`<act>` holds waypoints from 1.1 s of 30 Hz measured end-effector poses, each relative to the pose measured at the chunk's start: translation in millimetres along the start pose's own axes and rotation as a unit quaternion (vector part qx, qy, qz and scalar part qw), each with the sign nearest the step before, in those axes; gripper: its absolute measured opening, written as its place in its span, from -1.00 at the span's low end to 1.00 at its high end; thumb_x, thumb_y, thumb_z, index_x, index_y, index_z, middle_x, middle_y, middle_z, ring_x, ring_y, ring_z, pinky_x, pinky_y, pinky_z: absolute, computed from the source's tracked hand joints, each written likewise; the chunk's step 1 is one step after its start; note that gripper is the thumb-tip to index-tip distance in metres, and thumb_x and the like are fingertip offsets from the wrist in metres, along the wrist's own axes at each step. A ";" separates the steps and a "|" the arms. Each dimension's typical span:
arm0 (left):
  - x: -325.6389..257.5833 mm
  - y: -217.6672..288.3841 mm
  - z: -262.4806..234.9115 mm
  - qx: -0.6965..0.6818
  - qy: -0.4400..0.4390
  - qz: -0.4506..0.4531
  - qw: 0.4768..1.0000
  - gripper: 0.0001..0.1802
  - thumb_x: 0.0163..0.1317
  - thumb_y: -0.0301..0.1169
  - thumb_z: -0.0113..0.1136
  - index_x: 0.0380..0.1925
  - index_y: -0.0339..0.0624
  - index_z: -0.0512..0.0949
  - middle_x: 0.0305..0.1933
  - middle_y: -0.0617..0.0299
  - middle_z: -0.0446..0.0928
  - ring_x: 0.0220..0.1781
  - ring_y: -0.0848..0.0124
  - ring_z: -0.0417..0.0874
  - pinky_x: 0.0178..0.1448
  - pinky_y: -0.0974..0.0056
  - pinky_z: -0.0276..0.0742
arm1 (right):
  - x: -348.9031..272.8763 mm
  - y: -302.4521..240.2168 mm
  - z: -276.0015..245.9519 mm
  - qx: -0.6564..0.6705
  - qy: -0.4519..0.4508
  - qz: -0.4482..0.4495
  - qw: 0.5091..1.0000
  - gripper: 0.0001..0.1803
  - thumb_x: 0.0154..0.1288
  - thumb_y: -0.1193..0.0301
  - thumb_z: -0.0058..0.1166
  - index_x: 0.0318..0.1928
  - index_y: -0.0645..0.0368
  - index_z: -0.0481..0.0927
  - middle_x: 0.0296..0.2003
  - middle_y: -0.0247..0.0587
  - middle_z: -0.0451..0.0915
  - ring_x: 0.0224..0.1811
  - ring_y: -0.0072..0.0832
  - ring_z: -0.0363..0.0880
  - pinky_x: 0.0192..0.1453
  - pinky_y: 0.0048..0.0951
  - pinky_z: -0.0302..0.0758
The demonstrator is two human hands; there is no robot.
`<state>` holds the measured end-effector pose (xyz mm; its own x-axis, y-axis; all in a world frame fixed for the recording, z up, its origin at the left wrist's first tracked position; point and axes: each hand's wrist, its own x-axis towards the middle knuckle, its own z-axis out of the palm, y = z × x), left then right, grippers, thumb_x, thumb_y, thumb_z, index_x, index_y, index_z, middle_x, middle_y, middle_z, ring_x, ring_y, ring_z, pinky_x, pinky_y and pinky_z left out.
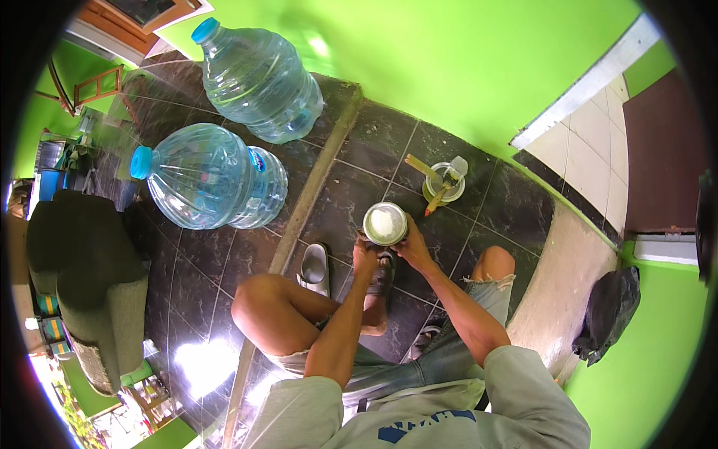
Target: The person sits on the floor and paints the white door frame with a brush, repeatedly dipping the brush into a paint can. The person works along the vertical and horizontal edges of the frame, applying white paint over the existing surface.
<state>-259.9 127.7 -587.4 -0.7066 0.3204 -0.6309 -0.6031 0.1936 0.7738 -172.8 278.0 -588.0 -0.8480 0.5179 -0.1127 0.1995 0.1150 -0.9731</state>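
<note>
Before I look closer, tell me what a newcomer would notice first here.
Likely the two big bluish bottles at upper left, then the bright green wall across the top. Near the middle, the left hand and right hand hold a round can with something white inside; a tub of tools sits just beyond, up and to the right.

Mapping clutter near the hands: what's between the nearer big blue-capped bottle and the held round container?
In the head view, a narrow tan strip crosses the dark tiled floor between the bottle and the container; nothing else stands there.
</note>
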 end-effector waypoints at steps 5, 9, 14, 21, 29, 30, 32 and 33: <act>59.1 33.9 -8.2 0.048 -0.012 0.108 0.993 -0.52 0.17 -0.63 0.11 0.15 -0.42 0.55 -0.06 -0.10 0.74 -0.10 0.23 0.84 -0.02 0.20 0.84 | 61.5 4.1 30.6 -0.022 0.030 -0.030 0.999 0.00 0.15 0.70 0.40 0.56 0.09 0.19 0.29 -0.10 0.55 0.20 -0.36 0.64 -0.07 -0.37 0.74; 113.7 53.0 0.4 0.001 -0.036 0.106 0.994 -0.57 0.27 -0.57 0.10 0.16 -0.37 0.57 -0.08 0.06 0.74 -0.10 0.32 0.80 0.02 0.23 0.80 | 106.8 11.6 37.8 0.000 0.067 -0.018 0.998 0.06 0.10 0.68 0.46 0.57 0.19 0.13 0.31 -0.03 0.53 0.27 -0.29 0.60 0.13 -0.31 0.66; 159.0 89.5 16.7 0.040 -0.069 0.135 0.988 -0.44 0.22 -0.75 -0.13 0.23 -0.37 0.55 -0.06 -0.04 0.73 -0.18 0.28 0.82 -0.14 0.26 0.80 | 156.5 17.8 44.2 0.022 0.082 0.031 0.996 0.30 0.04 0.51 0.61 0.64 0.40 -0.07 0.44 0.25 0.42 0.47 0.03 0.47 0.43 -0.15 0.49; 211.3 127.2 21.0 0.070 -0.082 0.148 0.983 -0.38 0.10 -0.75 -0.21 0.21 -0.42 0.53 -0.04 -0.04 0.72 -0.18 0.31 0.81 -0.13 0.27 0.80 | 204.5 9.2 59.0 -0.002 0.169 0.011 0.986 0.27 0.16 0.54 0.53 0.65 0.42 -0.17 0.38 0.24 0.50 0.36 -0.04 0.59 0.34 -0.20 0.57; 180.8 138.8 64.9 0.009 -0.045 0.150 0.988 -0.57 0.43 -0.63 0.03 0.28 -0.31 0.48 0.06 0.02 0.67 -0.16 0.32 0.80 -0.10 0.26 0.76 | 153.2 -18.6 44.4 0.112 0.113 0.184 0.970 -0.29 0.44 0.60 0.15 0.52 0.24 0.19 -0.15 -0.10 0.75 -0.30 -0.42 0.74 -0.38 -0.47 0.59; 179.8 119.0 54.0 0.032 -0.026 0.128 0.991 -0.58 0.42 -0.62 0.05 0.27 -0.31 0.49 0.04 0.03 0.68 -0.17 0.33 0.80 -0.13 0.27 0.74 | 128.7 -32.2 36.9 0.129 0.066 0.213 0.966 -0.39 0.46 0.55 0.15 0.44 0.24 0.26 -0.18 -0.13 0.74 -0.33 -0.44 0.73 -0.40 -0.48 0.57; 184.1 69.8 32.0 0.073 0.005 0.090 0.993 -0.59 0.42 -0.60 0.09 0.26 -0.31 0.50 0.00 0.05 0.69 -0.18 0.37 0.79 -0.19 0.30 0.70 | 80.9 -68.4 10.5 0.167 -0.033 0.278 0.946 -0.58 0.52 0.42 0.16 0.27 0.23 0.40 -0.20 -0.17 0.72 -0.38 -0.49 0.70 -0.43 -0.49 0.56; 170.7 61.1 36.7 0.096 -0.004 0.089 0.991 -0.60 0.43 -0.57 0.15 0.25 -0.32 0.53 -0.06 0.09 0.70 -0.20 0.38 0.79 -0.24 0.33 0.64 | 58.4 -80.1 -6.5 0.117 -0.029 0.307 0.944 -0.58 0.54 0.30 0.16 0.24 0.20 0.41 -0.20 -0.18 0.70 -0.39 -0.50 0.70 -0.44 -0.49 0.56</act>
<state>-403.7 228.2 -645.7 -0.7918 0.3721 -0.4844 -0.3874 0.3072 0.8692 -235.1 304.5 -515.3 -0.6342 0.3787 -0.6741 0.5542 -0.3853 -0.7379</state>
